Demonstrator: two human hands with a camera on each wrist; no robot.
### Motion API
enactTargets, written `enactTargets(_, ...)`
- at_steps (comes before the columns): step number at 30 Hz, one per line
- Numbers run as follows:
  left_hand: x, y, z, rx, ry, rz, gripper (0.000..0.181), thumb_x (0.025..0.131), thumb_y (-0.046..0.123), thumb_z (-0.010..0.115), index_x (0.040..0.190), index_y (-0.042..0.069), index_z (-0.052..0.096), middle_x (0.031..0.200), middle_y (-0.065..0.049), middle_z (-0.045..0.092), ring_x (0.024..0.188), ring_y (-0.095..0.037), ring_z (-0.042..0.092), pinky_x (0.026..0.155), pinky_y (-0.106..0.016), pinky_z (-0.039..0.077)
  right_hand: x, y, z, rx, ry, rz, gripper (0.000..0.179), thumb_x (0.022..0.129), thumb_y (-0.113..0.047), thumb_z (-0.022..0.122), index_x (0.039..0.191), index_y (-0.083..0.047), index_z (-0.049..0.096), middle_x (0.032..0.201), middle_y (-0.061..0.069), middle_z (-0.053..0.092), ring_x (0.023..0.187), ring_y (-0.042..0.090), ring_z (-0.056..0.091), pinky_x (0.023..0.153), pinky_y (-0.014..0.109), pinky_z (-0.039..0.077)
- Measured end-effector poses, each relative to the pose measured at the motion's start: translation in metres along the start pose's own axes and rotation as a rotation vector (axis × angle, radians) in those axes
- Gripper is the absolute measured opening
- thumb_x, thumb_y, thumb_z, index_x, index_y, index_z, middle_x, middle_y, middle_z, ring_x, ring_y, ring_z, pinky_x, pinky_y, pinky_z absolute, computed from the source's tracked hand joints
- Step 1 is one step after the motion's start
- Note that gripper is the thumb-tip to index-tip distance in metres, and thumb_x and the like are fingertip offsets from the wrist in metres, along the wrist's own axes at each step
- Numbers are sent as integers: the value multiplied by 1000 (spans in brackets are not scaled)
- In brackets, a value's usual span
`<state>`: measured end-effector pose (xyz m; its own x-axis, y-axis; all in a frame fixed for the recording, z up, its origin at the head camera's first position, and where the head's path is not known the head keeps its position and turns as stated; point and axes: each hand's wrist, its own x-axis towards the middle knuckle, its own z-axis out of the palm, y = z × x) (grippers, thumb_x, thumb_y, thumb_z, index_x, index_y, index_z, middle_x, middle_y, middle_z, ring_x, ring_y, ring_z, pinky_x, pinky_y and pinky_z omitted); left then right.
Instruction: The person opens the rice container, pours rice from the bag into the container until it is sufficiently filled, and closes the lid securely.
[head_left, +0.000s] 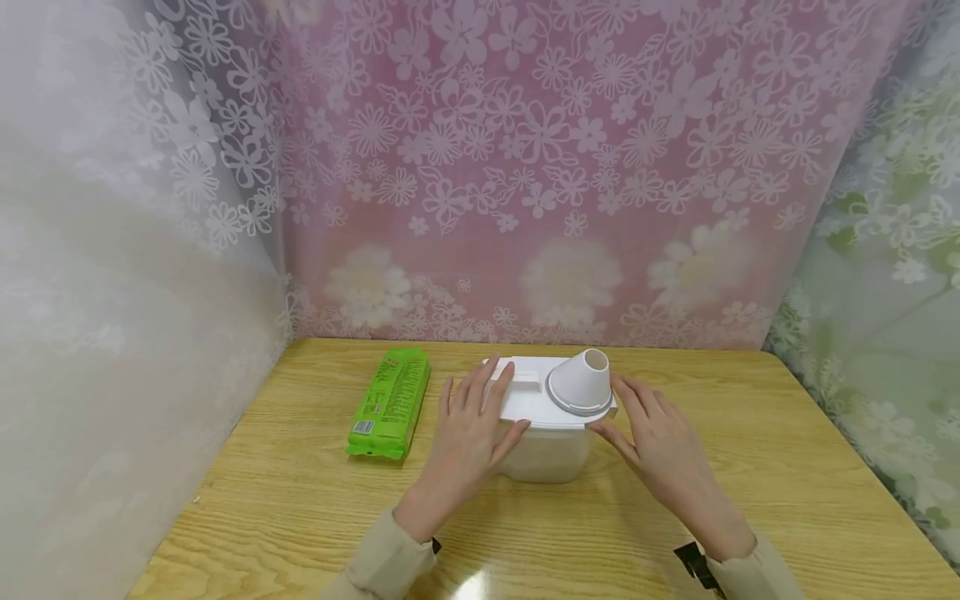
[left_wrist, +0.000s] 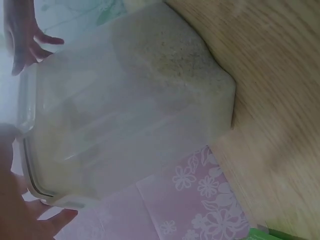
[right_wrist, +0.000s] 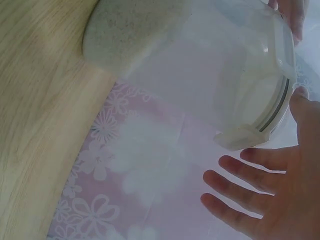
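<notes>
A lidded storage container (head_left: 546,457) of cloudy plastic stands upright on the table, pale grains (right_wrist: 132,30) gathered low inside. Its white lid (head_left: 525,407) carries a recessed handle and a white cone-shaped piece (head_left: 581,383) with an open top. My left hand (head_left: 467,433) rests at the lid's left end, fingers stretched over it and thumb at the front edge. In the left wrist view its fingertips sit beside a side latch (left_wrist: 75,201). My right hand (head_left: 660,442) touches the right end, thumb at the rim; its straight, spread fingers lie near another latch (right_wrist: 242,137).
A green printed packet (head_left: 390,404) lies on the wooden table (head_left: 285,467), left of the container. Floral curtains (head_left: 525,167) hang behind the table and along both sides.
</notes>
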<state>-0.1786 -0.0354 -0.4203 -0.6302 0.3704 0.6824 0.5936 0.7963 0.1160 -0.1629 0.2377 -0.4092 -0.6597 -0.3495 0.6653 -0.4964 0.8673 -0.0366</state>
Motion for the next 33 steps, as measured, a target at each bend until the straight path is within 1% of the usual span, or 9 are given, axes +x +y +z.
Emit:
enactTargets(2, -3, 0, -3, -1, 6, -16, 73, 106, 60, 24, 158, 9, 33, 159, -17, 37, 139, -35, 43, 110, -67, 34, -1, -1, 0, -5, 13, -14, 85, 101, -66, 30, 140, 6, 53, 125, 24, 60, 107, 43, 62, 87, 57, 53)
enactTargets(5, -8, -2, -5, 1, 26, -44, 76, 105, 60, 30, 157, 4, 32, 157, -20, 38, 139, -36, 44, 110, -67, 34, -2, -3, 0, -15, 9, -10, 88, 100, -68, 29, 141, 6, 52, 125, 25, 61, 107, 44, 63, 88, 58, 52)
enactTargets(9, -12, -4, -6, -1, 49, -67, 78, 104, 60, 38, 157, 3, 32, 152, -20, 45, 137, -36, 47, 110, -67, 34, -2, -8, 1, -15, 6, 14, 92, 98, -71, 33, 141, 7, 52, 125, 26, 61, 108, 45, 63, 86, 59, 53)
enactTargets(13, -14, -6, -5, 3, 66, -58, 77, 102, 58, 46, 156, 3, 34, 147, -18, 52, 133, -36, 51, 110, -67, 35, 0, -13, 4, -16, 38, 29, 94, 96, -73, 37, 139, 8, 53, 123, 27, 63, 105, 46, 64, 81, 59, 54)
enactTargets(16, -14, -7, -5, 4, 59, -57, 79, 100, 55, 53, 156, 4, 34, 146, -17, 52, 134, -35, 51, 110, -67, 34, 1, -15, 7, -15, 71, 32, 94, 96, -74, 36, 137, 9, 54, 122, 28, 64, 103, 46, 64, 79, 59, 55)
enactTargets(20, -13, -7, -6, 11, 40, -62, 85, 94, 53, 63, 157, 3, 33, 147, -17, 52, 134, -35, 51, 111, -67, 34, 2, -16, 10, -11, 108, 24, 95, 97, -74, 35, 135, 10, 55, 120, 28, 64, 101, 46, 65, 78, 59, 55)
enactTargets(23, -10, -8, -6, 19, 35, -69, 88, 92, 53, 67, 156, 3, 34, 147, -17, 52, 133, -36, 52, 110, -66, 35, 3, -16, 11, -11, 119, 19, 94, 96, -74, 38, 134, 10, 56, 118, 28, 65, 100, 46, 65, 79, 58, 55)
enactTargets(27, -5, -8, -7, 12, 18, -92, 87, 92, 52, 68, 156, 4, 34, 149, -16, 51, 134, -35, 51, 109, -66, 37, 7, -14, 13, -13, 128, 15, 93, 96, -72, 42, 133, 11, 57, 115, 28, 65, 98, 46, 66, 80, 58, 55)
enactTargets(33, 2, -8, -5, -56, -38, -136, 86, 95, 47, 67, 158, 3, 29, 152, -18, 46, 129, -41, 53, 108, -67, 38, 12, -10, 18, -22, 137, 20, 92, 96, -72, 42, 131, 12, 57, 111, 29, 66, 94, 45, 67, 77, 57, 56)
